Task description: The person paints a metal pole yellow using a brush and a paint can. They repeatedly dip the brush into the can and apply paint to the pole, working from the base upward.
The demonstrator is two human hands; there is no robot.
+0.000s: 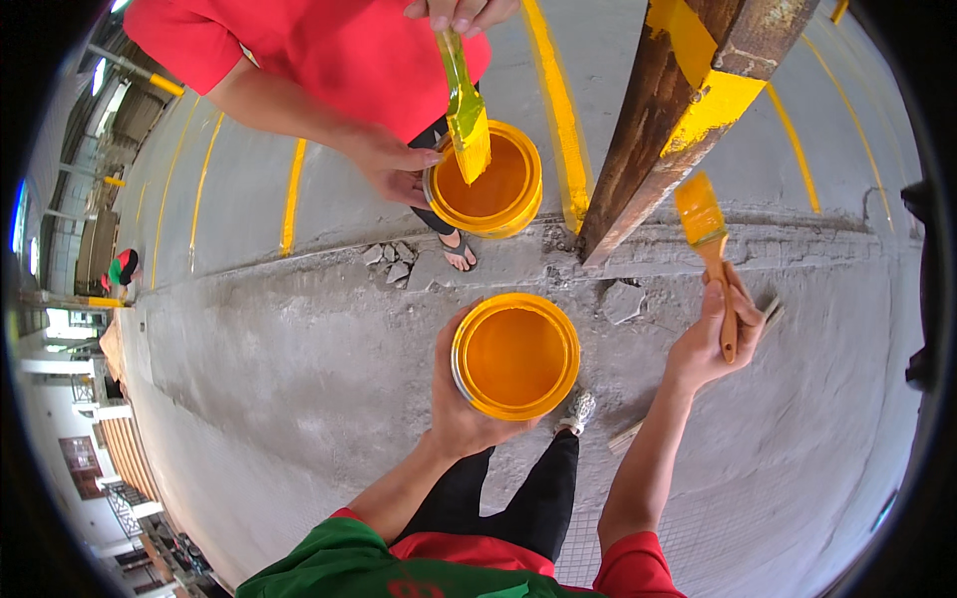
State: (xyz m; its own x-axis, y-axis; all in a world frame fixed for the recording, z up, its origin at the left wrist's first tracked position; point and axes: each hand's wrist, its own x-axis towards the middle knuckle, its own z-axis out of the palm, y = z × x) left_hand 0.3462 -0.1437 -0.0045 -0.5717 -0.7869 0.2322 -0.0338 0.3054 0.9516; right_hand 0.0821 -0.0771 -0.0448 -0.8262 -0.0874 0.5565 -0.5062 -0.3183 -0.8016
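My left hand (465,414) is wrapped round the side of an open paint can (515,357) that holds yellow-orange paint. In my right hand (706,344) is a paintbrush (714,254) with a wooden handle, its bristles up and coated yellow. The bristles are close to a rusty steel post (658,130) that is partly painted yellow; I cannot tell if they touch it. Across from me a person in a red shirt (329,55) holds a second can (485,181) of yellow paint in one hand. That person's other hand has a green-handled brush (464,115) pointing down over this can.
Broken concrete pieces (394,261) lie along a raised floor edge. Another chunk (623,301) sits near the post's foot. A thin wooden strip (626,436) lies by my right arm. Yellow lines (294,199) cross the grey floor. Another person (122,269) is far left.
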